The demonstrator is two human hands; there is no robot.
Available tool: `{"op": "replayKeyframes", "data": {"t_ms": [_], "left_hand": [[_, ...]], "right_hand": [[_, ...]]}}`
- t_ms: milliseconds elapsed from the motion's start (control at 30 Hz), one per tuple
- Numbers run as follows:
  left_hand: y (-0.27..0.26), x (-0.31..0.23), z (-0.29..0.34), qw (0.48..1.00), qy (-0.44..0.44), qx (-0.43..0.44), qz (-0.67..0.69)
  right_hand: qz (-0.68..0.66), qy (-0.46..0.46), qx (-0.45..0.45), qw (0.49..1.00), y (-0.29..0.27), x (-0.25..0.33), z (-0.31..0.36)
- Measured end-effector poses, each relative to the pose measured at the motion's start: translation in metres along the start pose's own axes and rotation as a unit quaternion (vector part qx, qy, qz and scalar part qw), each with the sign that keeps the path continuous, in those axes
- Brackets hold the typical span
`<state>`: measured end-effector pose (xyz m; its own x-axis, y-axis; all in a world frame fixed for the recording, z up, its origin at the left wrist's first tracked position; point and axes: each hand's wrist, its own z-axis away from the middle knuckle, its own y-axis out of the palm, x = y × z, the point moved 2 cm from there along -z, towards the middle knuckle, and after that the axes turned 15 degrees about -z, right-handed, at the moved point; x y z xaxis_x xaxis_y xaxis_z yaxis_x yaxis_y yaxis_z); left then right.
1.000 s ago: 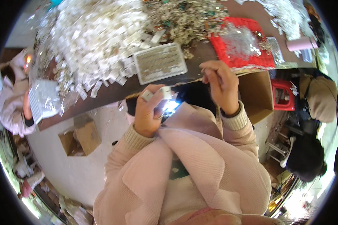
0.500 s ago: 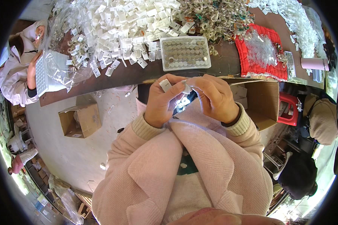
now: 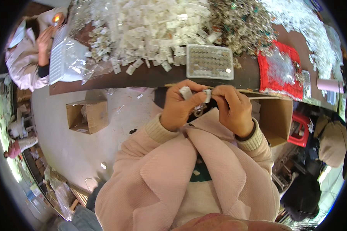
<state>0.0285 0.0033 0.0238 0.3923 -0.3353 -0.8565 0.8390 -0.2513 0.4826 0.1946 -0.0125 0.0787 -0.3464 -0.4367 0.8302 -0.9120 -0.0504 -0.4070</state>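
Note:
My left hand (image 3: pixel 176 109) is closed around a small white plastic case (image 3: pixel 186 92), which sticks up between its fingers. A second small white piece (image 3: pixel 208 96) sits at my left thumb tip, where the fingertips of both hands meet. Under my left fingers hangs a clear, shiny piece (image 3: pixel 198 110), too small to make out fully. My right hand (image 3: pixel 233 109) has its fingers curled in a pinch beside the second white piece. What lies between those right fingertips is hidden. Both hands are held in front of the table's near edge, above my lap.
A clear tray of round, coin-like discs (image 3: pixel 209 75) lies near the table edge. Behind it spread a heap of white cases (image 3: pixel 154 27) and a pile of clear wired parts (image 3: pixel 241 25). A red cloth (image 3: pixel 264 79) lies right. Cardboard boxes (image 3: pixel 97 116) stand below. A co-worker (image 3: pixel 31 54) sits left.
The whole view has shifted, so the table and hands appear farther right. The bright white glow beneath my left fingers has gone out. An orange light now shows at the co-worker's hand.

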Motion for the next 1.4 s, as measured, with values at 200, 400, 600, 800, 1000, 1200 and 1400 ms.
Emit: {"op": "replayKeyframes", "data": {"t_ms": [200, 400, 600, 800, 1000, 1200, 1400], "left_hand": [[-0.004, -0.016, 0.002, 0.996, -0.063, -0.024, -0.049], [-0.058, -0.126, -0.006, 0.889, 0.236, -0.202, -0.335], [-0.102, -0.21, -0.046, 0.42, 0.369, -0.344, -0.755], [-0.093, -0.103, -0.006, 0.492, 0.263, -0.306, -0.772], [-0.121, -0.059, -0.008, 0.414, 0.13, -0.335, -0.836], [-0.11, -0.057, 0.005, 0.621, 0.235, -0.341, -0.666], [-0.067, -0.035, 0.003, 0.925, 0.151, -0.22, -0.272]], "right_hand": [[-0.011, -0.021, -0.02, 1.0, 0.018, -0.001, -0.005], [-0.062, 0.002, -0.064, 0.996, 0.022, -0.002, -0.001], [-0.08, -0.02, -0.035, 0.996, 0.03, -0.005, 0.002], [-0.064, -0.026, -0.02, 0.997, 0.026, -0.011, 0.0], [-0.07, -0.041, -0.008, 0.997, 0.029, -0.018, -0.001], [0.004, -0.009, -0.114, 0.993, 0.001, -0.027, -0.003], [0.125, -0.003, -0.069, 0.99, -0.039, -0.049, -0.061]]}}
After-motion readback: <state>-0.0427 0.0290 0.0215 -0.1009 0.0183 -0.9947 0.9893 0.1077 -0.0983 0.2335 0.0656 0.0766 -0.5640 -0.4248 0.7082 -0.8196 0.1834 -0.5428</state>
